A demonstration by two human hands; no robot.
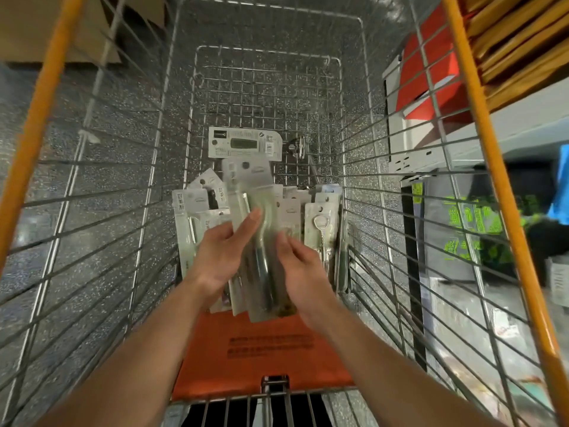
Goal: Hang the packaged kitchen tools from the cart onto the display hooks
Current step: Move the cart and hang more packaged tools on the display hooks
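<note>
I look down into a wire shopping cart (172, 124) with orange rails. Several packaged kitchen tools on white cards lie heaped in the near end of the basket, one with a bottle opener (321, 232). My left hand (221, 251) holds a long clear-fronted package with a dark-handled tool (261, 241) from the left, thumb across its front. My right hand (300, 266) grips the same package on its right side. A flat grey package (244, 146) lies alone further up the basket. No display hooks are in view.
An orange plastic child-seat flap (264, 346) sits below my hands. A red and white box (428, 69) and shelving (523, 41) stand outside the cart on the right. Cardboard (61, 26) lies on the speckled floor at upper left.
</note>
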